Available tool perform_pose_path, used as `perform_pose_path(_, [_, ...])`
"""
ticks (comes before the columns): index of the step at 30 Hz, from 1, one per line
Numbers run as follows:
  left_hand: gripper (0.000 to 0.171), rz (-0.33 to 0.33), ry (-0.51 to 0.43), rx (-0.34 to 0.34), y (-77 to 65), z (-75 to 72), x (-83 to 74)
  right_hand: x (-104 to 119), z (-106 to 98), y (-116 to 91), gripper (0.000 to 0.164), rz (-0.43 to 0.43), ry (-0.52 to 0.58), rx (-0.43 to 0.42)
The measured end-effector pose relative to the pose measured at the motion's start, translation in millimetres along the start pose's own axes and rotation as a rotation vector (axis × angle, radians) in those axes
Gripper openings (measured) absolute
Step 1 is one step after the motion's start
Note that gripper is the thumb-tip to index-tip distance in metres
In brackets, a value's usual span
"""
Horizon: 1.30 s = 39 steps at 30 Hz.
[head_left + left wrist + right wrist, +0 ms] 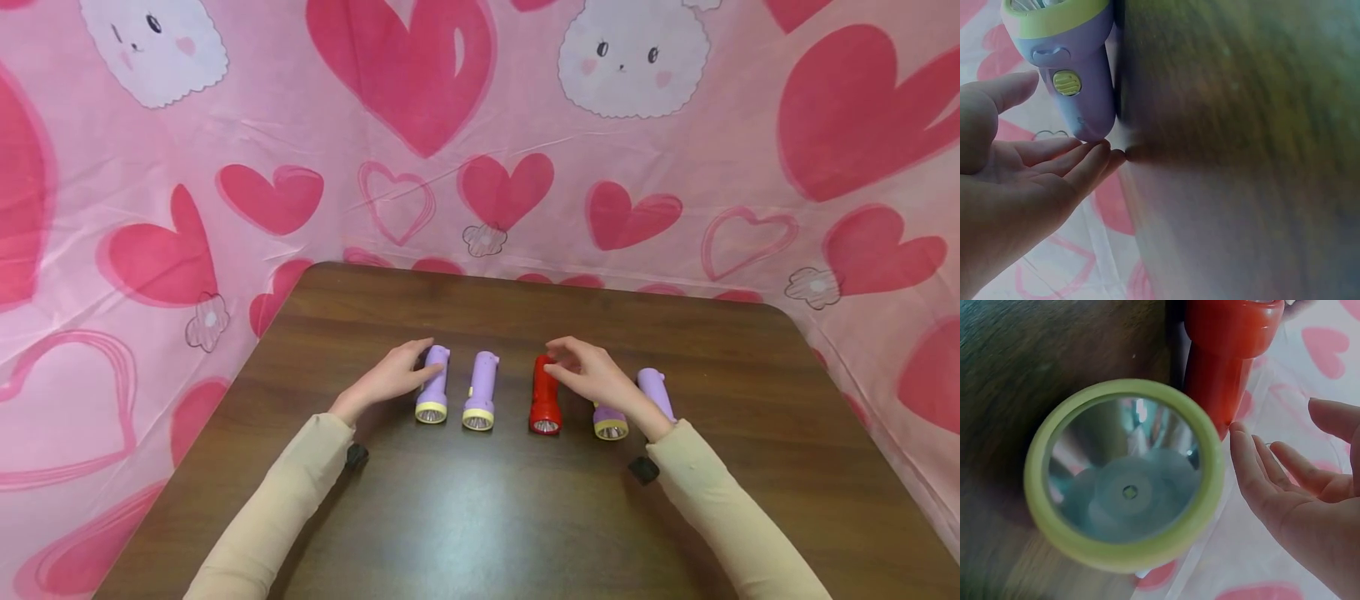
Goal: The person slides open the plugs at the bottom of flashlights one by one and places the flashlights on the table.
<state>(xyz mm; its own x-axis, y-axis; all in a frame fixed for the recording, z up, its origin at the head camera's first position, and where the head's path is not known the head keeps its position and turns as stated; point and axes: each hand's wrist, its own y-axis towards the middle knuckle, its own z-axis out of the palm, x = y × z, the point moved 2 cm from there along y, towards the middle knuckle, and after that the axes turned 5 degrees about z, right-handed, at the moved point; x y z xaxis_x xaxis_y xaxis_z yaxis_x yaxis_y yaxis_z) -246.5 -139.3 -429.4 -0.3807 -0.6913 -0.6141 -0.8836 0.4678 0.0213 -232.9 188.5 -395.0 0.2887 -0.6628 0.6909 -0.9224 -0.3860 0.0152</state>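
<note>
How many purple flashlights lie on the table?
4, from the left: leftmost flashlight, second flashlight beside it, third flashlight right of the red flashlight, and rightmost flashlight. The last two are partly hidden.

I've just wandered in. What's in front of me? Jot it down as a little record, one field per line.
Surface: wood-grained table
Flashlights, left to right: first purple flashlight, second purple flashlight, red flashlight, third purple flashlight, fourth purple flashlight
Left hand: at the first purple flashlight's far end
Right hand: at the red flashlight's far end; firm contact unclear
Partly hidden: third and fourth purple flashlights
Backdrop: pink heart-patterned cloth
</note>
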Motion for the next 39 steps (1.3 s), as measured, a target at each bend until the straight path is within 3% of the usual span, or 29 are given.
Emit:
perform_pose_path(24, [0.062, 0.038, 0.011, -0.028, 3.1, 3.0, 0.2, 13, 11, 9, 0.039, -0.041, -0.003, 0.028])
perform_pose_path(39, [0.062, 0.038, -0.017, -0.009, 1.8, 2.1, 0.5, 27, 24, 17, 0.039, -0.098, 0.005, 0.045])
